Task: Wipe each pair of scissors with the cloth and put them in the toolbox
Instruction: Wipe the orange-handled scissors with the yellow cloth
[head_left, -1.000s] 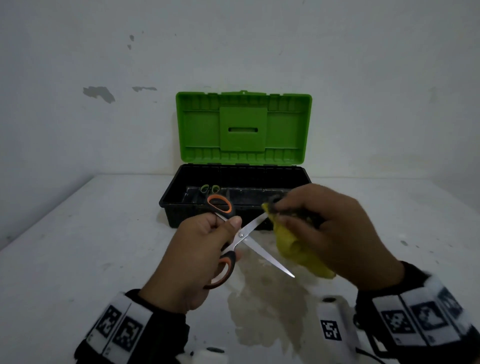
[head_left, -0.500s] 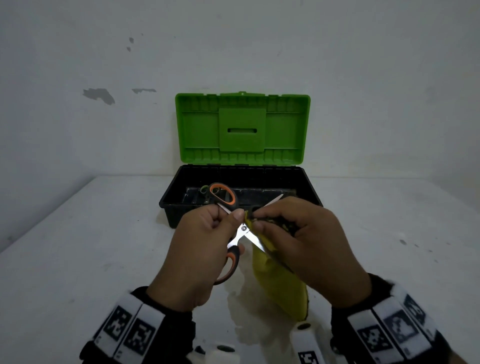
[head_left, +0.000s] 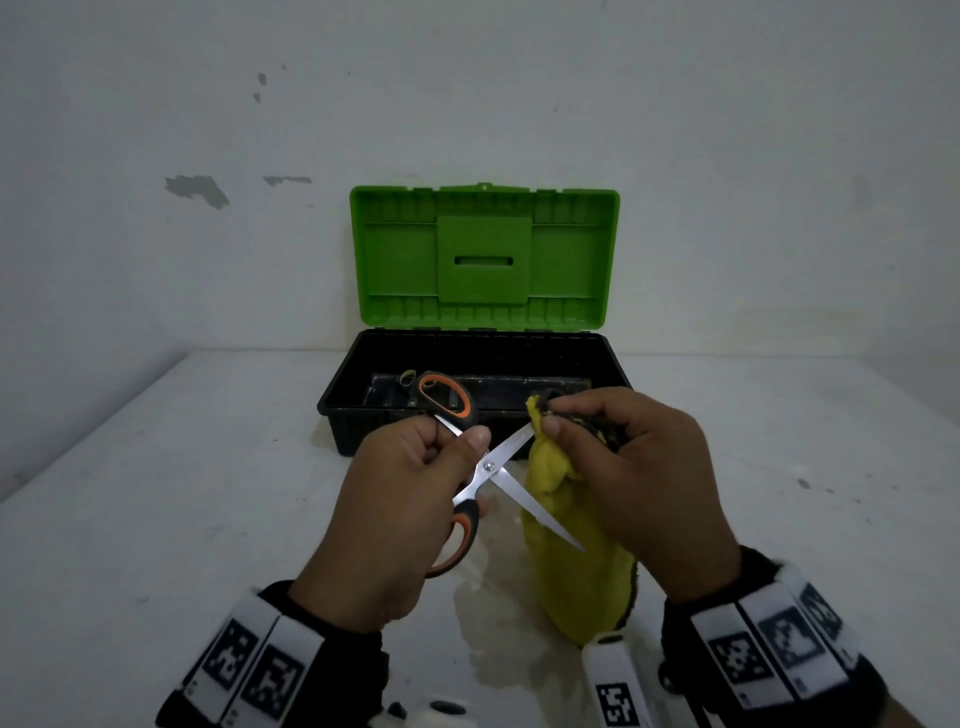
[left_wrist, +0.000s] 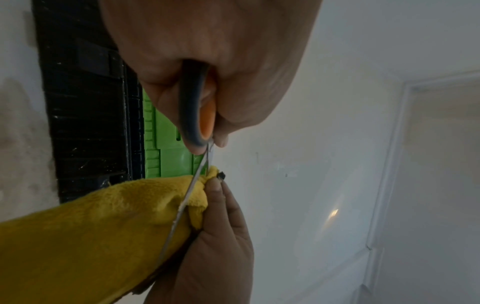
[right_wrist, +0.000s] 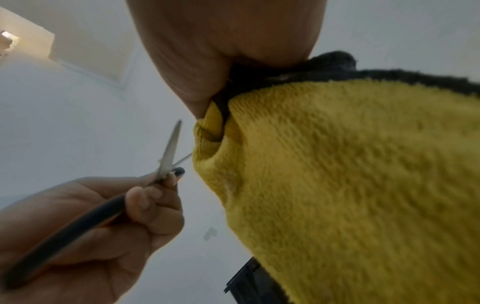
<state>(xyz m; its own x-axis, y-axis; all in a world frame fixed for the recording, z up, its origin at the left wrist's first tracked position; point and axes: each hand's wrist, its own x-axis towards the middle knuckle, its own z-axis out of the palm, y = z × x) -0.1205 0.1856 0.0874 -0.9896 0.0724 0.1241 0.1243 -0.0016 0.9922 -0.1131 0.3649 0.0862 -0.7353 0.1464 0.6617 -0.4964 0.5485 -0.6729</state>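
Two hands: both raised above the tabletop (head_left: 156, 493), in front of the toolbox.
Left hand (head_left: 395, 514): fingers curled round the lower handle of the scissors, thumb laid along the shank beside the pivot.
Scissors (head_left: 488, 467): orange-and-black handles, blades spread into a cross; upper handle loop stands free above the left hand, in front of the toolbox front wall.
Upper blade: its tip runs into the cloth at the right hand's fingertips.
Lower blade: points toward the near edge of the tabletop and lies across the hanging cloth.
Right hand (head_left: 634, 467): thumb and fingers pinch the bunched top of the cloth round the upper blade.
Cloth (head_left: 576, 566): yellow with a dark edge, hanging from the right hand toward the near edge of the tabletop; whether its lower end touches the surface cannot be told.
Toolbox (head_left: 467, 415): black base at the far middle of the tabletop, green lid (head_left: 483, 260) upright and open.
Toolbox contents: one small green handle loop shows near the left end of the base; the rest is too dark to tell.
Stain (head_left: 498, 623): pale patch on the tabletop below the hands.
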